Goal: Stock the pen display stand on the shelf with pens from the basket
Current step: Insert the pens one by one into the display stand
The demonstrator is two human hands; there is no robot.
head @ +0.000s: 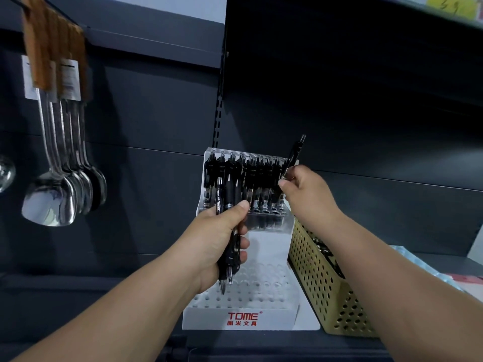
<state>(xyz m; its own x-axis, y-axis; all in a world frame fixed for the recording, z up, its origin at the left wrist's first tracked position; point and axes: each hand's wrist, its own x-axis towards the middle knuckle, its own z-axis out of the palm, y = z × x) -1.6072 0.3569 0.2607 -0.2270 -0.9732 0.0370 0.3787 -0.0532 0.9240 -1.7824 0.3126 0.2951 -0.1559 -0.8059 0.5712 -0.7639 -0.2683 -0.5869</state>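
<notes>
Black pen [294, 155] pinched in my right hand [305, 194], stand's [264, 246] one o'clock corner; left hand [219, 236] gripped spare pens [229, 192]. Slotting step; next wanted an upright drop.

My right hand [307, 190] covers the lower end of the single pen [295, 152] it pinches, and my right arm [379, 259] hides most of what lies in the basket [324, 293] at four o'clock. The pens [230, 254] gripped in my left hand [217, 241] overlap — I cannot count them — and at nine o'clock the frame edge cuts off a shiny utensil [4, 173].
</notes>
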